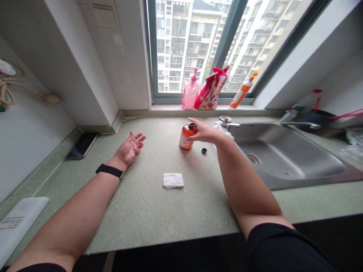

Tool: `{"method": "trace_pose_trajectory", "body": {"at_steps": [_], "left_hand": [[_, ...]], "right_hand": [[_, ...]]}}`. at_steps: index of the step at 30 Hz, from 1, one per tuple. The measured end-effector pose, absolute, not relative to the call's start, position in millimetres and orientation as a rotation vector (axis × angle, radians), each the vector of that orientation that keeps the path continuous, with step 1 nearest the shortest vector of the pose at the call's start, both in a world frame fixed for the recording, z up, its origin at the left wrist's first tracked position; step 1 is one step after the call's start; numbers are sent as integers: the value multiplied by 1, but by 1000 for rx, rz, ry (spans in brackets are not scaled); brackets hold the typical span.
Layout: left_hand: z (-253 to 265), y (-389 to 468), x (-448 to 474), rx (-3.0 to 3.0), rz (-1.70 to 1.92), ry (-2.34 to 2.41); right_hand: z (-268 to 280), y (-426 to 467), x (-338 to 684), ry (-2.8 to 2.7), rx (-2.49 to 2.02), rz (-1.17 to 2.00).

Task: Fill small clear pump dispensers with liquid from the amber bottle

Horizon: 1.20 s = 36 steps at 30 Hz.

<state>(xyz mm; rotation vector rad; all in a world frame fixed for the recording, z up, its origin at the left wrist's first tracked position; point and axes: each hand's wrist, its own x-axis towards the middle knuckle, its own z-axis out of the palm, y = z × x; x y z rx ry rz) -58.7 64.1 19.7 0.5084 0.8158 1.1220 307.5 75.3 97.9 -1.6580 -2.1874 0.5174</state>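
Note:
An uncapped amber bottle point(185, 141) with a pale label stands upright on the counter. Around its upper part is my right hand point(205, 130), thumb in front and index finger stretched past the open mouth; the fingers are apart, and whether they touch the glass is hard to tell. A small black cap point(204, 150) lies just right of the bottle. To the left, my left hand point(131, 148) rests palm up, fingers loosely bent and apart, with no clear object in it. Nearer to me lies a folded white tissue point(173, 180).
A steel sink point(283, 147) with a faucet point(303, 124) is on the right. On the windowsill stand a pink pump bottle point(191, 94), a red bag point(211, 90) and an orange-white bottle point(242, 92). A dark phone point(82, 145) lies far left, a white flat object point(22, 219) nearer.

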Motion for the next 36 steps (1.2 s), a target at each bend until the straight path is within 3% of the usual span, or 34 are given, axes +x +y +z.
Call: {"method": "trace_pose_trajectory", "body": {"at_steps": [4,9,15,21,24,29,36], "left_hand": [[25,64,-66,391,1134,687],[18,60,-54,693,1126,744],[14,39,-17,1700,1047,850],[11,24,-12,2202,1152,952],[7,27,-18,2340,1281,1101],[3,35,-27,2775,1291,1345],[3,33,-25,2975,1200,1380]], "right_hand": [[95,75,300,-2172,-1629,489],[89,67,275,-2132,-1439,614],[84,43,229,-2146,-1251,761],[71,19,224,-2150,-1167,658],[55,19,257,-2105,-1362,465],[24,23,315,-1976,-2130,165],[5,27,328,-1959,-2165,201]]}}
